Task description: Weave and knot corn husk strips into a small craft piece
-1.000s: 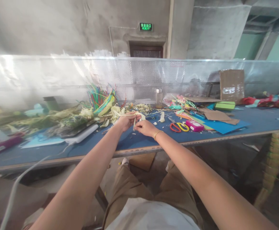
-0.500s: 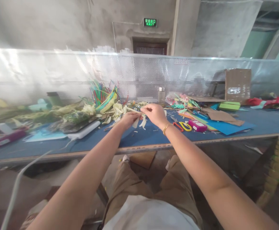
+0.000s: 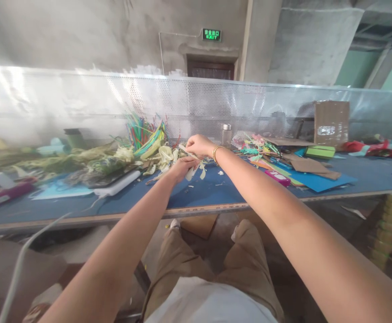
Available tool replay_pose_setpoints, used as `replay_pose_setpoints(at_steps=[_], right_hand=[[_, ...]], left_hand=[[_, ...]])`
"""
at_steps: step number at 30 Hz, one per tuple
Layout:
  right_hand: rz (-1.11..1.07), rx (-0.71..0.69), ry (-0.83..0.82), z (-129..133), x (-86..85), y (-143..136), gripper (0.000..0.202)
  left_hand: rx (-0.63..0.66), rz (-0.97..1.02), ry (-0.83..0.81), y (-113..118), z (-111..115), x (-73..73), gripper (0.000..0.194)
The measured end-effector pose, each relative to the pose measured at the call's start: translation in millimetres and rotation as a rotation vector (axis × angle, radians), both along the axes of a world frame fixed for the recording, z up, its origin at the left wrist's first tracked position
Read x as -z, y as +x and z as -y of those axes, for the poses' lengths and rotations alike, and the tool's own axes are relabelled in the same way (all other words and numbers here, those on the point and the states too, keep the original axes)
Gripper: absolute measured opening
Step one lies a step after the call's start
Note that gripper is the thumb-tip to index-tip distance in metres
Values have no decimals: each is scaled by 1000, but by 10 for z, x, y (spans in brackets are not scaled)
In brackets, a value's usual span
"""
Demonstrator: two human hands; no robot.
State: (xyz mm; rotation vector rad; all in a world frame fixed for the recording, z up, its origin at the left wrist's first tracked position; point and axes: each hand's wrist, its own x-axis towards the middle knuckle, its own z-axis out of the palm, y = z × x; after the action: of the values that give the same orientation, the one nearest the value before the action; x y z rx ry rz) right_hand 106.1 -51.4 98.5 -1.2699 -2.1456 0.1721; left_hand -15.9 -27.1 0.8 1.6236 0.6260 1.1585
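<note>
Over the blue tabletop, my left hand (image 3: 183,167) is closed on pale, dry strips that look like corn husk (image 3: 202,171); their loose ends hang below the fingers. Just above and touching or nearly touching it, my right hand (image 3: 198,146) is closed in a pinch, with a pale strip end (image 3: 182,147) showing by its fingertips. What exactly lies between the fingers is partly hidden. Behind the hands to the left is a heap of pale husk pieces (image 3: 165,156). A bracelet (image 3: 214,153) is on my right wrist.
Colored stems (image 3: 142,134) bunch behind the heap. A glass bottle (image 3: 226,135) stands near the perforated metal screen (image 3: 209,103). Rightward lie a purple box (image 3: 277,177), blue card (image 3: 327,181) and a cardboard box (image 3: 331,123); leftward, a white power strip (image 3: 117,185).
My right hand has moved left and slightly up, across above my left hand. Its forearm now covers the scissors seen earlier. My left hand has stayed nearly still.
</note>
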Motion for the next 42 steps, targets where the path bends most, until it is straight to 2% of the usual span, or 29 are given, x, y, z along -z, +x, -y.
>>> replay_pose_setpoints(at_steps=[3, 6, 10, 16, 19, 24, 32, 42], right_hand=[[-133, -23, -3, -40, 1, -14, 5], [-237, -41, 11, -101, 40, -8, 5], [-325, 0, 49, -152, 91, 12, 8], [-454, -23, 16, -118, 120, 33, 9], [-466, -13, 4, -124, 118, 30, 10], [-397, 29, 42, -144, 89, 9, 9], [-402, 45, 4, -131, 128, -10, 12], [-533, -10, -19, -169, 154, 19, 13]], left_hand=[[28, -19, 10, -3, 12, -16, 29], [3, -85, 42, -8, 14, -9, 30], [26, -133, 56, -12, 34, 3, 31], [125, -37, -44, -9, 62, -30, 36], [87, 90, -77, -5, 34, -53, 37], [-39, 174, 4, 4, 6, -60, 28], [24, 14, -15, 9, 94, -78, 22], [99, -32, -110, 5, 106, -22, 28]])
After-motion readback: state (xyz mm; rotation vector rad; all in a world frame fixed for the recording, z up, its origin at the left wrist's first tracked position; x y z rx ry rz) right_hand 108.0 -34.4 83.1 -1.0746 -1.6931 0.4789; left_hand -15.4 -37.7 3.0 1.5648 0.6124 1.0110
